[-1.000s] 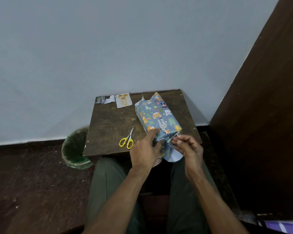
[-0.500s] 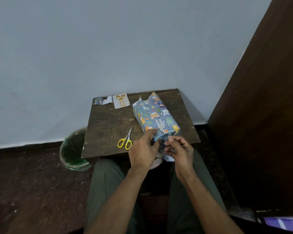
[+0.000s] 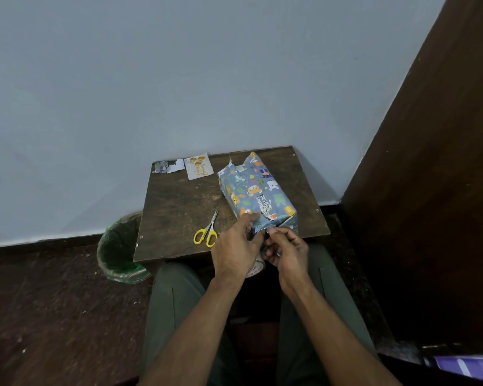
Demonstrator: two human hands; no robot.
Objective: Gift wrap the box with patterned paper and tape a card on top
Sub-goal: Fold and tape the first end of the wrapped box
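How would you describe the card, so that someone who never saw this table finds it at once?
Look at the small dark wooden table against the pale wall. Along its far edge, left of the wrapped box, lies the card. It is the pale rectangle with golden balloons, larger than the paper scraps to its left.

Small dark wooden table (image 3: 179, 207), on it wrapped box (image 3: 255, 195), yellow-handled scissors (image 3: 207, 232), card (image 3: 200, 169), paper scraps (image 3: 169, 166)
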